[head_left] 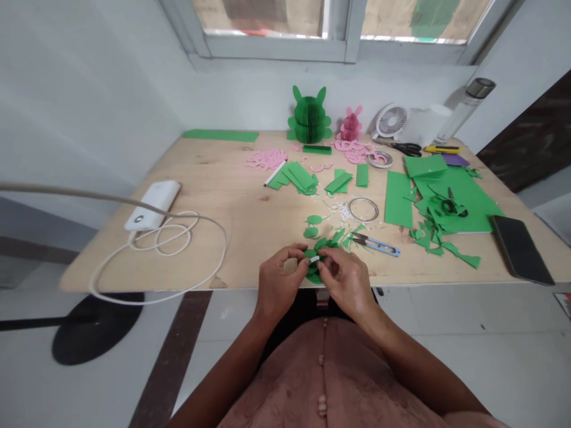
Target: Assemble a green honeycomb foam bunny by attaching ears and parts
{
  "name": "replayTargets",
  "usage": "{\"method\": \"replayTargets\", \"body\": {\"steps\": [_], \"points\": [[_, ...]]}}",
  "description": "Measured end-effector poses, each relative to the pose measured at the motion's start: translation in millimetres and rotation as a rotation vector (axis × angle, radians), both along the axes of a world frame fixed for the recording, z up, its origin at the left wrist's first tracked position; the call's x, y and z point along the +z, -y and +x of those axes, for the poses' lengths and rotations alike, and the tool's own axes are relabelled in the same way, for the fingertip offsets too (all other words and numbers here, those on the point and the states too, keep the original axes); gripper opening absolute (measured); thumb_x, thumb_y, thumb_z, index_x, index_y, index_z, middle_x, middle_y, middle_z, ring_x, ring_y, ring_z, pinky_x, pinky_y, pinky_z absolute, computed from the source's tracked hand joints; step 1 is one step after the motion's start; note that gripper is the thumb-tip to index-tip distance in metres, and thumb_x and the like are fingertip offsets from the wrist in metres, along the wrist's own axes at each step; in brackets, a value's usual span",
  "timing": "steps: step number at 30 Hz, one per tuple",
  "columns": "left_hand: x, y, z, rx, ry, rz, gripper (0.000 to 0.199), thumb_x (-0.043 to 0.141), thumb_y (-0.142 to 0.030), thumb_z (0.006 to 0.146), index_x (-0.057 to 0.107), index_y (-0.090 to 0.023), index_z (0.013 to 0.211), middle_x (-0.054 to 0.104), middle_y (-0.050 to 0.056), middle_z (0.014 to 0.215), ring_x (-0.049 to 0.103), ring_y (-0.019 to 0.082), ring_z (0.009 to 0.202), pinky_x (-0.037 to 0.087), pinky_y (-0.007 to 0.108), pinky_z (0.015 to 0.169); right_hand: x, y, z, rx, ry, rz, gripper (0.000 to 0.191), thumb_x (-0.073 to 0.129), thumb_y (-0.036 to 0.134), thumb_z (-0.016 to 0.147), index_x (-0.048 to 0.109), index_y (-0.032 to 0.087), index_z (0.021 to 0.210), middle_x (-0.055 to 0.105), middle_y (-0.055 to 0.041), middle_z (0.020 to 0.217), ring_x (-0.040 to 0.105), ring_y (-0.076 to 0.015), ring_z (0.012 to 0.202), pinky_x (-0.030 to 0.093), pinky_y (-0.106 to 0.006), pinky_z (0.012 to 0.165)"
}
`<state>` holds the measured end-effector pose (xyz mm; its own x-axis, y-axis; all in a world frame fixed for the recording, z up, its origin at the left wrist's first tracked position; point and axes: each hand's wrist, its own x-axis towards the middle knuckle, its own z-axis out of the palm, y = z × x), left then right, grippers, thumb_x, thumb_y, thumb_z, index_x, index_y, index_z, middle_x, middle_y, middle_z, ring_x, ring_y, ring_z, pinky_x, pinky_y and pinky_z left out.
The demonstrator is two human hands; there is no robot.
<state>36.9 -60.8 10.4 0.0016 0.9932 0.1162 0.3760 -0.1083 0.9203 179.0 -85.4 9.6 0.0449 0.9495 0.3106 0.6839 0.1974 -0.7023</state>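
Low at the table's front edge, my left hand (283, 273) and my right hand (345, 276) meet with thumbs and fingers pinched. Between their fingertips is a small white strip of tape (314, 259), an end at each hand. Rounded green paper cutouts (313, 277) lie beneath and behind the fingers, partly hidden by them. Two small green ovals (314, 220) rest just beyond. Blue-handled thread snips (377, 244) lie right of my right hand, blades toward the left. A roll of tape (363, 209) lies flat behind them, beside white scraps.
Green paper sheets (398, 199), offcuts (430, 236) and a dark phone (521, 249) lie rightward. Behind stand a green paper figure (310, 119), a pink one (350, 125) and a small fan (391, 121). A white power bank (152, 205) with its looped cable occupies the left.
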Motion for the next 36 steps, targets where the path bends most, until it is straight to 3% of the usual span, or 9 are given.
{"method": "replayTargets", "body": {"steps": [17, 31, 36], "points": [[-0.4, -0.1, -0.3, -0.021, -0.017, 0.031, 0.007, 0.061, -0.02, 0.073, 0.063, -0.021, 0.067, 0.075, 0.004, 0.096, 0.07, 0.02, 0.091, 0.053, 0.035, 0.089, 5.0, -2.6, 3.3, 0.031, -0.06, -0.115, 0.015, 0.054, 0.019, 0.08, 0.066, 0.019, 0.09, 0.065, -0.0004, 0.064, 0.06, -0.0168, 0.062, 0.044, -0.027, 0.063], [-0.8, -0.5, -0.5, -0.023, -0.023, 0.06, 0.006, 0.061, -0.02, 0.073, 0.063, -0.021, 0.068, 0.075, 0.003, 0.095, 0.07, 0.02, 0.089, 0.054, 0.035, 0.088, 4.5, -3.5, 1.9, -0.019, 0.034, -0.079, 0.005, 0.056, 0.018, 0.08, 0.061, 0.021, 0.08, 0.065, 0.0002, 0.066, 0.059, -0.0167, 0.063, 0.04, -0.026, 0.063], [-0.3, -0.7, -0.4, -0.022, -0.031, 0.056, 0.006, 0.061, -0.021, 0.073, 0.062, -0.021, 0.068, 0.075, 0.003, 0.095, 0.07, 0.02, 0.089, 0.055, 0.035, 0.087, 6.3, -3.9, 2.2, 0.015, 0.086, -0.038, 0.01, 0.055, 0.016, 0.08, 0.058, 0.021, 0.072, 0.062, 0.0008, 0.064, 0.056, -0.0155, 0.062, 0.036, -0.026, 0.062]]}}
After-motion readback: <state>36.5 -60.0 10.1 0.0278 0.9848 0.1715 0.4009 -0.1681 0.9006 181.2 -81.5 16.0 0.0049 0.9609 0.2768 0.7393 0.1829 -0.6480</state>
